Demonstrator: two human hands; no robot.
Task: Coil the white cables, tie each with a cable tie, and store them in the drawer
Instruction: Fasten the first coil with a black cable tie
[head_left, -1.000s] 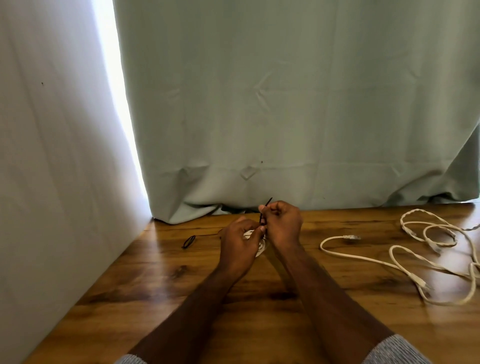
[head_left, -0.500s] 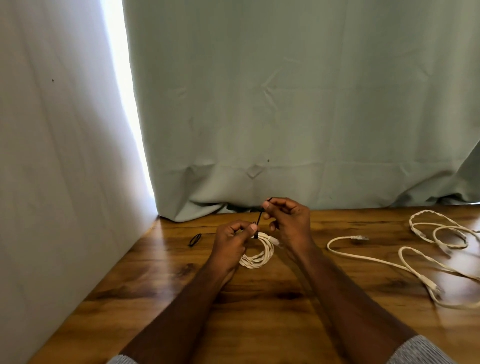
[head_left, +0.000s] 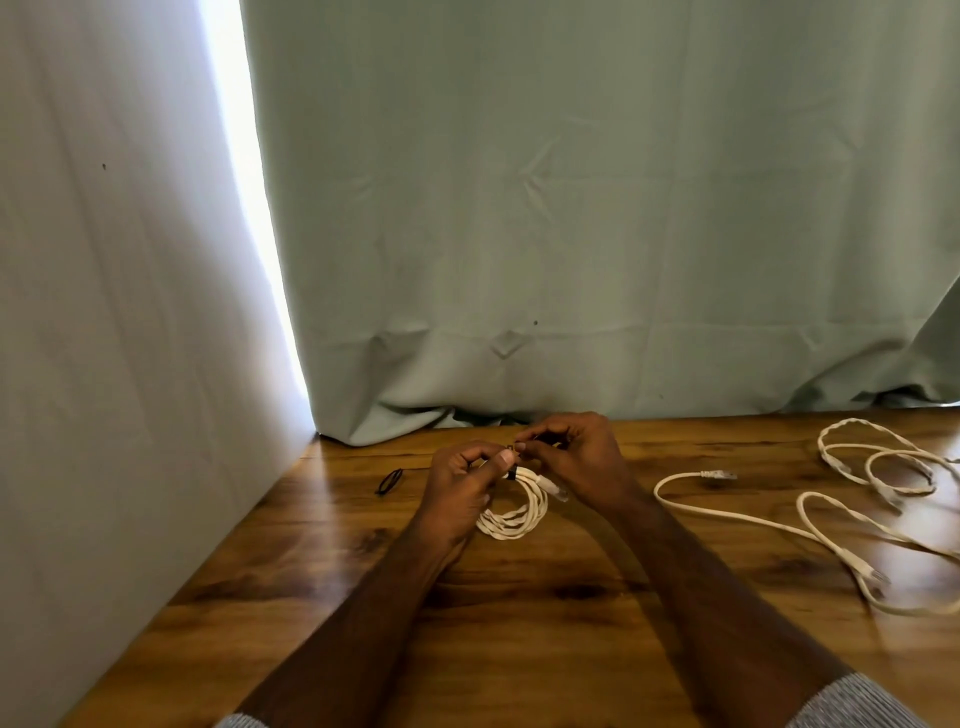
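A coiled white cable (head_left: 519, 512) hangs between my hands just above the wooden table (head_left: 519, 623). A black cable tie (head_left: 511, 472) wraps the top of the coil. My left hand (head_left: 460, 488) pinches the coil at the tie with thumb and fingers. My right hand (head_left: 576, 457) pinches the tie's free end close to my left thumb. Two loose white cables lie to the right: one long cable (head_left: 753, 519) with a plug end, and a looped, twisted one (head_left: 872, 457) farther back. No drawer is in view.
A spare black cable tie (head_left: 389, 481) lies on the table left of my hands. A pale green curtain (head_left: 571, 234) hangs along the back edge, and a white curtain (head_left: 104, 312) closes off the left side.
The tie's tail, which stuck up between my fingers earlier, is now drawn down close to the coil. My hands have lowered and come closer together, and the coil hangs in plain view.
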